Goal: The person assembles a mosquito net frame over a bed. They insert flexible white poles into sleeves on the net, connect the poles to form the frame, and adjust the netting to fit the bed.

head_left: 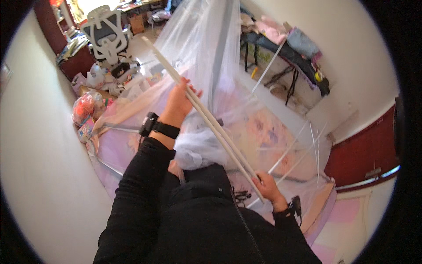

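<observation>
Two long off-white poles (214, 123) lie side by side, slanting across in front of me from upper left to lower right. My left hand (179, 100) is closed around them in their upper half. Close to their lower end, my right hand (268, 187) grips them too. Behind the poles hangs a sheer white mosquito net (193, 39), with a bunched part (200, 149) gathered against my lap. Below it spreads a bed with a floral sheet (268, 127). Several thin white poles (288, 156) lie or lean under the net beyond my right hand.
Bags and a clear bag of toys (88, 108) crowd the bed's left side by the wall. A white-framed office chair (105, 35) stands at the far left. At the far right, a black folding stand (290, 61) carries clothes. A dark red door (365, 149) is on the right.
</observation>
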`<action>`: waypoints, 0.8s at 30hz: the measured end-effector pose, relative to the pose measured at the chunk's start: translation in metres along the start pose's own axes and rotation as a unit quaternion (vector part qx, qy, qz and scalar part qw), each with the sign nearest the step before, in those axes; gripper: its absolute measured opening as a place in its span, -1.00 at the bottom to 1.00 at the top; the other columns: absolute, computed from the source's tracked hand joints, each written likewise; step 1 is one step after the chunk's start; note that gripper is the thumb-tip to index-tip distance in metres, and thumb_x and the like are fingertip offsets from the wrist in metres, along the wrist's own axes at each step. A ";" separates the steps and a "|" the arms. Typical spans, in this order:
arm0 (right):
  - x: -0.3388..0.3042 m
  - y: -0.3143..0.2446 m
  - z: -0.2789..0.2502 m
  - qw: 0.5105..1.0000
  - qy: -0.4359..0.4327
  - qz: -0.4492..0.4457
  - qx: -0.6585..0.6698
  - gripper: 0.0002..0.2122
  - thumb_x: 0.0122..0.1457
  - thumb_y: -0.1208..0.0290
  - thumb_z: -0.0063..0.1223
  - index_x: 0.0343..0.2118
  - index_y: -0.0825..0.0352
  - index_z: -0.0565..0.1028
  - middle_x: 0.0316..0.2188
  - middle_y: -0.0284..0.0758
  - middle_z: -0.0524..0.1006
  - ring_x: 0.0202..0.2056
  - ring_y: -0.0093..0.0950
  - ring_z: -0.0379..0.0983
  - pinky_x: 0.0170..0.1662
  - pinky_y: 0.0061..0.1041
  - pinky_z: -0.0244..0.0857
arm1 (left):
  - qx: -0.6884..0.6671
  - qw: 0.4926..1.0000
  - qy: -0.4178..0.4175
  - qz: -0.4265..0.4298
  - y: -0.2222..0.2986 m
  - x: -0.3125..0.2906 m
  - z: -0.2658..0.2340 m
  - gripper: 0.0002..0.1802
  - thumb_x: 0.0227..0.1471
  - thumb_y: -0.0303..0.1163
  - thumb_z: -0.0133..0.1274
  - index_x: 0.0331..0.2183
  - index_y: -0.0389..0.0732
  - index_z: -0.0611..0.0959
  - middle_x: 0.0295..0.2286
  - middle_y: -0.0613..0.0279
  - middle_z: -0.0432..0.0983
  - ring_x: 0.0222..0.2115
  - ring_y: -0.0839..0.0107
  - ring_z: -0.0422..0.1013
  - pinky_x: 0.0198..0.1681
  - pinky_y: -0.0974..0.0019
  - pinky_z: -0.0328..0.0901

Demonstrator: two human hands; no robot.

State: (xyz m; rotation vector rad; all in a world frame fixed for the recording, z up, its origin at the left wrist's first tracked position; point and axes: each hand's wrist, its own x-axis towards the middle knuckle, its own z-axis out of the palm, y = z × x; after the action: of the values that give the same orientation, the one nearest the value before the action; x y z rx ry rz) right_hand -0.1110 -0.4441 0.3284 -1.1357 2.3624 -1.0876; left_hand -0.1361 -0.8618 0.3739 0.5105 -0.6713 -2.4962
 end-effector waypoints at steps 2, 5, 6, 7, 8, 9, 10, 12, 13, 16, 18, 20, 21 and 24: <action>-0.001 0.005 -0.007 0.992 -0.074 0.054 0.090 -0.75 0.18 0.22 -0.01 -0.29 0.33 0.43 -0.55 -0.30 0.43 -0.55 -0.45 0.35 -0.43 -0.51 0.25 | -0.074 0.997 0.008 -0.002 0.008 0.005 -0.019 -0.70 0.18 -0.19 -0.12 -0.45 -0.23 0.38 -0.62 0.22 0.26 -0.57 0.34 0.27 -0.31 0.14 0.34; -0.006 0.014 -0.019 0.903 -0.162 0.130 0.376 -0.68 0.24 0.13 -0.12 -0.30 0.36 0.44 -0.52 -0.41 0.46 -0.52 -0.56 0.36 -0.41 -0.59 0.27 | -0.109 0.994 -0.009 0.009 0.037 0.005 -0.045 -0.68 0.20 -0.18 -0.18 -0.50 -0.17 0.38 -0.63 0.23 0.25 -0.61 0.32 0.22 -0.43 0.19 0.29; -0.007 0.017 -0.019 0.870 -0.138 0.172 0.441 -0.64 0.25 0.11 -0.17 -0.29 0.37 0.45 -0.52 -0.38 0.46 -0.51 -0.55 0.38 -0.41 -0.58 0.30 | -0.088 0.995 -0.013 0.039 0.044 0.001 -0.052 -0.65 0.18 -0.18 -0.15 -0.49 -0.26 0.39 -0.58 0.20 0.27 -0.55 0.36 0.26 -0.37 0.28 0.30; -0.006 0.020 -0.019 0.824 -0.115 0.194 0.520 -0.61 0.26 0.08 -0.21 -0.28 0.38 0.45 -0.52 -0.36 0.47 -0.51 -0.54 0.40 -0.40 -0.56 0.32 | -0.091 0.995 0.011 0.035 0.054 0.000 -0.055 -0.66 0.20 -0.18 -0.19 -0.45 -0.26 0.36 -0.59 0.22 0.24 -0.57 0.38 0.23 -0.39 0.30 0.29; -0.005 0.023 -0.016 0.795 -0.042 0.247 0.553 -0.58 0.26 0.04 -0.23 -0.30 0.38 0.46 -0.53 -0.34 0.47 -0.51 -0.52 0.41 -0.36 -0.50 0.35 | -0.089 0.994 0.019 0.063 0.057 -0.004 -0.057 -0.68 0.21 -0.19 -0.22 -0.43 -0.26 0.33 -0.57 0.22 0.21 -0.57 0.39 0.20 -0.40 0.30 0.28; -0.002 0.025 -0.012 0.753 0.016 0.284 0.594 -0.56 0.26 0.01 -0.25 -0.33 0.37 0.46 -0.55 -0.33 0.48 -0.51 -0.50 0.43 -0.33 -0.45 0.39 | -0.104 0.993 -0.016 0.056 0.060 -0.009 -0.059 -0.68 0.23 -0.18 -0.26 -0.42 -0.25 0.30 -0.56 0.22 0.18 -0.58 0.39 0.17 -0.41 0.31 0.27; 0.003 0.027 -0.008 0.710 0.075 0.303 0.631 -0.57 0.25 0.01 -0.23 -0.36 0.36 0.46 -0.55 -0.33 0.48 -0.51 -0.50 0.43 -0.30 -0.42 0.40 | -0.103 0.993 -0.001 0.063 0.064 -0.011 -0.057 -0.68 0.22 -0.18 -0.25 -0.42 -0.25 0.30 -0.55 0.23 0.17 -0.58 0.39 0.14 -0.44 0.33 0.25; 0.016 0.029 -0.001 0.611 0.183 0.325 0.698 -0.59 0.23 0.01 -0.19 -0.41 0.33 0.45 -0.57 -0.32 0.47 -0.52 -0.48 0.43 -0.24 -0.36 0.43 | -0.105 0.992 -0.007 0.070 0.063 -0.019 -0.054 -0.72 0.23 -0.22 -0.26 -0.41 -0.24 0.29 -0.58 0.26 0.15 -0.60 0.42 0.10 -0.49 0.35 0.20; 0.023 0.029 0.002 0.609 0.191 0.299 0.709 -0.60 0.23 0.01 -0.17 -0.43 0.33 0.44 -0.58 -0.32 0.47 -0.52 -0.47 0.43 -0.23 -0.34 0.44 | -0.088 0.993 -0.014 0.080 0.062 -0.022 -0.053 -0.73 0.24 -0.24 -0.27 -0.41 -0.22 0.29 -0.60 0.28 0.14 -0.61 0.45 0.10 -0.52 0.38 0.19; 0.043 0.024 -0.001 0.620 0.215 0.230 0.718 -0.63 0.22 0.04 -0.13 -0.46 0.31 0.43 -0.59 -0.33 0.46 -0.54 -0.47 0.44 -0.23 -0.32 0.45 | -0.133 0.986 -0.028 0.098 0.062 -0.031 -0.048 -0.74 0.24 -0.24 -0.27 -0.41 -0.22 0.28 -0.61 0.30 0.11 -0.62 0.46 0.08 -0.55 0.39 0.16; 0.053 0.018 -0.007 0.649 0.230 0.207 0.695 -0.65 0.22 0.08 -0.12 -0.46 0.30 0.43 -0.58 -0.35 0.46 -0.55 -0.47 0.43 -0.26 -0.34 0.46 | -0.131 0.984 -0.050 0.107 0.064 -0.035 -0.048 -0.73 0.24 -0.23 -0.27 -0.41 -0.21 0.28 -0.61 0.30 0.10 -0.62 0.47 0.07 -0.55 0.40 0.15; 0.058 0.011 -0.011 0.698 0.218 0.210 0.649 -0.67 0.22 0.10 -0.12 -0.46 0.30 0.42 -0.56 -0.36 0.46 -0.55 -0.49 0.43 -0.30 -0.38 0.46 | -0.121 0.984 -0.033 0.124 0.067 -0.038 -0.049 -0.70 0.22 -0.19 -0.22 -0.45 -0.20 0.29 -0.63 0.33 0.09 -0.64 0.48 0.06 -0.57 0.43 0.13; 0.059 0.007 -0.012 0.727 0.206 0.190 0.627 -0.68 0.22 0.11 -0.11 -0.46 0.29 0.42 -0.55 -0.36 0.46 -0.55 -0.50 0.43 -0.31 -0.40 0.46 | -0.120 0.985 -0.029 0.123 0.068 -0.040 -0.049 -0.69 0.21 -0.19 -0.19 -0.46 -0.19 0.29 -0.64 0.35 0.08 -0.64 0.50 0.05 -0.58 0.45 0.12; 0.056 -0.003 -0.009 0.849 0.087 0.185 0.487 -0.71 0.22 0.12 -0.08 -0.42 0.28 0.42 -0.52 -0.38 0.44 -0.53 -0.58 0.41 -0.38 -0.53 0.40 | -0.098 0.987 -0.034 0.125 0.065 -0.045 -0.052 -0.67 0.17 -0.17 -0.09 -0.51 -0.17 0.30 -0.67 0.38 0.07 -0.67 0.52 0.03 -0.59 0.48 0.10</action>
State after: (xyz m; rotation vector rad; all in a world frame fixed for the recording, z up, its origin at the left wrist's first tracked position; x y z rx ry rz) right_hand -0.1506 -0.4833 0.3394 -0.2035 1.5778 -1.9161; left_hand -0.0517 -0.9042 0.3769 0.2517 -0.4754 -2.3182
